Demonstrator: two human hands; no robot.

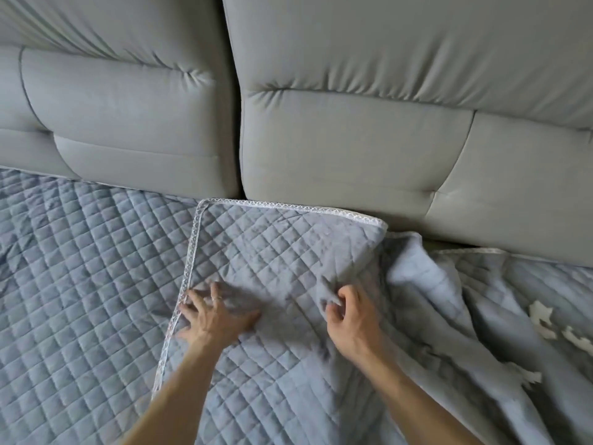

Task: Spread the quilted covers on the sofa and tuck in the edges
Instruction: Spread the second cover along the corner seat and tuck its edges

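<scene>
The left hand (215,319) lies flat with fingers spread, pressing the right cover (272,252) just beside its lace trim (189,271). The right hand (348,313) has its fingers curled and pinches a raised fold of the same cover. This cover sits on the sofa seat, its trimmed side overlapping the left cover (80,252), which lies flat up to the back cushions (337,149). The step looks like smoothing. It is best to use the left palm as an anchor so the overlap does not shift, and to draw the fold rightward and low, not up, so the quilting goes flat. The top trim touches the cushion base on its left part but is not tucked in; further right it peels away where the cloth lies bunched (449,316). Room to spread seems to lie to the right, under that heap
</scene>
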